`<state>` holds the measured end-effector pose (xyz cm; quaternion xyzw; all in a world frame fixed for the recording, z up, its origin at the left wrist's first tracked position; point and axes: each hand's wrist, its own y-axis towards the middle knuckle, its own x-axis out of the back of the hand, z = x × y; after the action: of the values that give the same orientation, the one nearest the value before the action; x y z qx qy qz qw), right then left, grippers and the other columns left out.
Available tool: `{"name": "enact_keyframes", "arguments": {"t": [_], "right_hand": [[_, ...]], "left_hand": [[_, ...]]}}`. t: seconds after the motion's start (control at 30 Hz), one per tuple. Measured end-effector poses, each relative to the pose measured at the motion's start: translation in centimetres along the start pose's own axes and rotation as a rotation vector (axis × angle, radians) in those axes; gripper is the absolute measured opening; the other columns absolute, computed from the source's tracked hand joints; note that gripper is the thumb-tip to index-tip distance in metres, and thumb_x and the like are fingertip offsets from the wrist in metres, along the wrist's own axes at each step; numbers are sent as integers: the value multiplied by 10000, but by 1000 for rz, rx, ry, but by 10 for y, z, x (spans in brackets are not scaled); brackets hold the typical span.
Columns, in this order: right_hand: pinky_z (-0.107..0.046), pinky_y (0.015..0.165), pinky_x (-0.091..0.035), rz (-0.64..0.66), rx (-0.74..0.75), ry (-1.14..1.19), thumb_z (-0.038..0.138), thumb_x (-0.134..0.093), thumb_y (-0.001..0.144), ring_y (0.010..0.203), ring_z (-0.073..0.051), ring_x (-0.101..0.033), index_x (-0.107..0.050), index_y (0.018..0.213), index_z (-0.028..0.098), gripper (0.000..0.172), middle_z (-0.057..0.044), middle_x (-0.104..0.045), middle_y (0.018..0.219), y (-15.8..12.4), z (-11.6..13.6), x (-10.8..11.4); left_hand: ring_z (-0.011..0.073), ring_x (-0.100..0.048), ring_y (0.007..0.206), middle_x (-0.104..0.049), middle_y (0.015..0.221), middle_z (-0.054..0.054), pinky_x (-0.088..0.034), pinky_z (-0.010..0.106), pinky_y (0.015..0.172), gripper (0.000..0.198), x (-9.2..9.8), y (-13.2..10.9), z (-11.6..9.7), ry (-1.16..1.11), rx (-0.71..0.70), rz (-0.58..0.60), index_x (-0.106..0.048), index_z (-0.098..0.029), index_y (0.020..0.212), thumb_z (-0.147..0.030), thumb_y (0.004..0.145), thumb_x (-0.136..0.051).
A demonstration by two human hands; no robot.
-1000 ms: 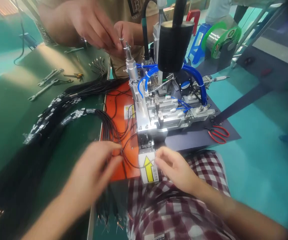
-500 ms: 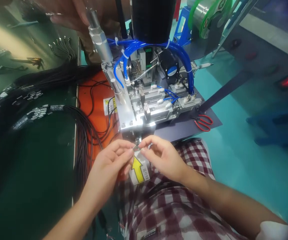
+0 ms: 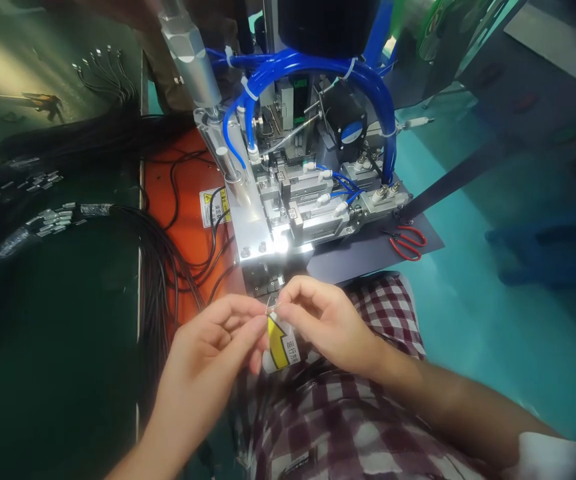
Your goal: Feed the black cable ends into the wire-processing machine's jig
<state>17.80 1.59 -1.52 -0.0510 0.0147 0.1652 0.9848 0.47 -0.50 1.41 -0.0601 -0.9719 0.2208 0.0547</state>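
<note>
My left hand (image 3: 223,340) is closed in a pinch, thumb against forefinger, at the front of a metal machine (image 3: 303,200). Facing it, my right hand (image 3: 323,320) pinches too, its fingertips almost touching the left ones. Thin, pale wire ends (image 3: 269,307) show between the two pinches; which hand holds which end is too small to tell. Just below the fingertips is a white label with a yellow arrow (image 3: 279,347). A small dark fixture (image 3: 265,280) of the machine sits just beyond my fingers.
Bundled black cables (image 3: 163,260) run over the orange surface (image 3: 188,227) and the green table (image 3: 68,333) at left. Red-handled cutters (image 3: 409,243) lie on the dark plate right of the machine. Thick blue tubes (image 3: 313,63) arch above it. A blue stool (image 3: 548,247) stands at right.
The view has shifted a little. Both hands stay pinched close together, slightly lower against the machine, and the thin wire ends now stand out more between the fingertips.
</note>
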Motion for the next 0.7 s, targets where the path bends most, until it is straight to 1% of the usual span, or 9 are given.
{"name": "enact_keyframes", "arguments": {"t": [0.1,0.17,0.23,0.3,0.37,0.43,0.53,0.63,0.7], "right_hand": [[-231,583,-416,-60,-66,66,279,-614,898,625,-99,-510,-591,786,179,152,23,-591,711,-3,-4,-10],[-234,582,-415,-137,-69,-7,263,-613,890,619,-103,-516,-584,765,180,152,20,-599,696,-5,-7,-18],[-238,584,-414,-174,-66,-100,250,-604,890,616,-106,-524,-581,759,183,149,14,-612,696,-7,-8,-21],[-241,579,-413,-128,-79,-158,259,-604,892,609,-108,-530,-595,770,183,144,11,-624,694,-6,-8,-17],[-238,558,-402,-44,-98,-192,287,-646,869,582,-104,-515,-627,792,182,132,21,-609,660,-4,-5,-8],[-230,541,-391,-4,-94,-210,289,-679,844,558,-94,-493,-652,813,179,118,32,-593,644,-1,-1,2],[-220,534,-388,-41,-63,-198,250,-660,845,553,-79,-476,-666,840,170,81,25,-620,702,4,4,10],[-213,523,-390,-44,-56,-149,243,-643,851,554,-72,-477,-673,887,163,93,13,-652,771,9,6,9],[-210,525,-390,-29,-41,-138,237,-646,846,562,-72,-479,-671,874,160,85,13,-654,774,11,7,7]], "left_hand": [[84,-540,520,-624,640,-29,-434,188,531,204,-6,-1,3,-140,2,15,-616,-197,929,-390,880,-660],[87,-537,533,-608,627,-40,-435,191,545,204,-9,0,4,-202,13,16,-599,-203,978,-375,885,-659],[87,-524,531,-593,616,-44,-430,194,548,225,-10,1,5,-236,37,19,-591,-200,995,-373,875,-671],[83,-499,517,-578,601,-45,-413,193,536,240,-10,3,6,-256,63,24,-593,-189,976,-380,862,-683],[80,-474,504,-566,586,-45,-391,194,522,256,-8,4,6,-268,79,30,-596,-181,967,-388,852,-692],[79,-459,497,-566,586,-43,-378,197,514,267,-7,4,6,-271,86,40,-599,-179,972,-393,846,-697],[74,-442,493,-568,598,-43,-359,198,509,260,-6,5,6,-267,88,61,-599,-183,972,-394,852,-689],[69,-428,489,-562,598,-51,-343,197,510,245,-5,5,6,-247,82,71,-594,-191,971,-399,869,-671],[67,-424,486,-559,596,-55,-340,198,514,240,-4,5,6,-232,78,79,-588,-194,969,-406,879,-659]]}}
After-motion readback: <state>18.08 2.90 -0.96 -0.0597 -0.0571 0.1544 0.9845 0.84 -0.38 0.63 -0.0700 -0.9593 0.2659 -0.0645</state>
